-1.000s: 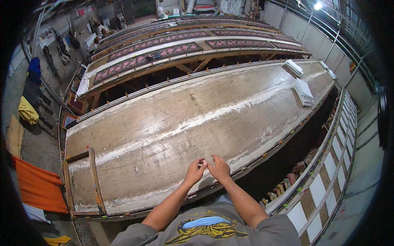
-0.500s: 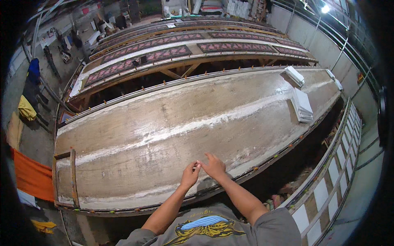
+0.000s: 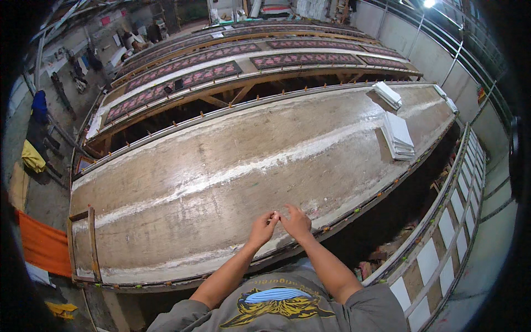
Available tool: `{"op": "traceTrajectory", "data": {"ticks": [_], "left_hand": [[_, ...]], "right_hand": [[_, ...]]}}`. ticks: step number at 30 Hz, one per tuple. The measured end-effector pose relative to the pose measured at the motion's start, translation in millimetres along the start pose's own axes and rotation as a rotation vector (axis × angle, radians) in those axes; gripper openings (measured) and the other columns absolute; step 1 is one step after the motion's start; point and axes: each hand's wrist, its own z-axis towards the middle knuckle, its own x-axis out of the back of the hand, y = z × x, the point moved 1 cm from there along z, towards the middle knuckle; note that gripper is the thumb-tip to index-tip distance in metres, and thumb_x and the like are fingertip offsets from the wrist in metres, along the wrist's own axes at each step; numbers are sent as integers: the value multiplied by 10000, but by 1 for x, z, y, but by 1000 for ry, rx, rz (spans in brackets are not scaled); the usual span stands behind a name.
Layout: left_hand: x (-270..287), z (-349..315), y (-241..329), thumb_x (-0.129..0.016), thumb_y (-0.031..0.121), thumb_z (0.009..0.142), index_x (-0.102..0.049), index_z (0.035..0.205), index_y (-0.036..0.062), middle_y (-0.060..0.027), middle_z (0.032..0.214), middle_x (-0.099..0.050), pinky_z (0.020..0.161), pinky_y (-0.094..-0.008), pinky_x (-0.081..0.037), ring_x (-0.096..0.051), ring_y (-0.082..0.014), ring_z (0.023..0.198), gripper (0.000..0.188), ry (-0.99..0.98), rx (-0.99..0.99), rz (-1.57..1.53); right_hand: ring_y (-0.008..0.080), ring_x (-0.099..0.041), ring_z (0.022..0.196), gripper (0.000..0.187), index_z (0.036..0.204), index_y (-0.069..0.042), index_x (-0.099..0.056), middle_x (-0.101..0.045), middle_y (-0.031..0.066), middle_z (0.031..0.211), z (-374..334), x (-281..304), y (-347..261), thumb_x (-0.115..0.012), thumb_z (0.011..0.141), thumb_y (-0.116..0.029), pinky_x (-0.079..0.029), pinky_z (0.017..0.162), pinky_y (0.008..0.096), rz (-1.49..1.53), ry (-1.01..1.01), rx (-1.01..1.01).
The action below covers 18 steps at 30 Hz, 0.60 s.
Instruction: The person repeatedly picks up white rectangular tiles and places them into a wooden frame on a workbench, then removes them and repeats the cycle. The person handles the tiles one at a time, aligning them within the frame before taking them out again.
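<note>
Both hands hover over the near edge of a long brown table [image 3: 232, 144] with a white streak along its length. My left hand [image 3: 264, 228] has its fingertips pinched together; whatever they may hold is too small to make out. Close to its right, my right hand [image 3: 297, 223] has thumb and index finger apart, its thumb near the left fingertips. No object shows in the right hand. A wooden frame [image 3: 93, 243] lies at the table's left end. Toward the right end sit a stack of white boards or sheets [image 3: 397, 135] and a smaller white stack [image 3: 388, 94].
Beyond the table run parallel tables with dark pink-patterned panels [image 3: 202, 77]. Small pegs line the table edges. On the right, a slanted table [image 3: 437, 243] carries white rectangles. Orange cloth [image 3: 41, 243] and a yellow cloth [image 3: 33, 156] are at the left.
The view has shifted slightly, moving the table left in the picture. My hands sit a little further right along the table edge, still close together with the left fingertips pinched.
</note>
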Motion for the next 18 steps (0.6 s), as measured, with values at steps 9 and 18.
{"op": "traceTrajectory", "data": {"ticks": [9, 18], "left_hand": [[-97, 76, 47, -550, 455, 1030, -671, 1268, 18, -174, 1142, -732, 916, -387, -527, -699, -285, 1043, 512, 91, 15, 24], [-232, 142, 81, -576, 444, 1026, -627, 1311, 12, -167, 1119, -728, 878, -368, -527, -698, -252, 990, 520, 69, 187, -178]], "right_hand": [[359, -666, 1086, 565, 1328, -157, -616, -689, 122, 1200, 86, 41, 99, -676, 893, -512, -519, 889, 541, -5, -70, 94], [405, -659, 1084, 570, 1308, -127, -609, -676, 188, 1191, 144, 129, 203, -654, 910, -532, -535, 877, 539, -25, -91, 53]]}}
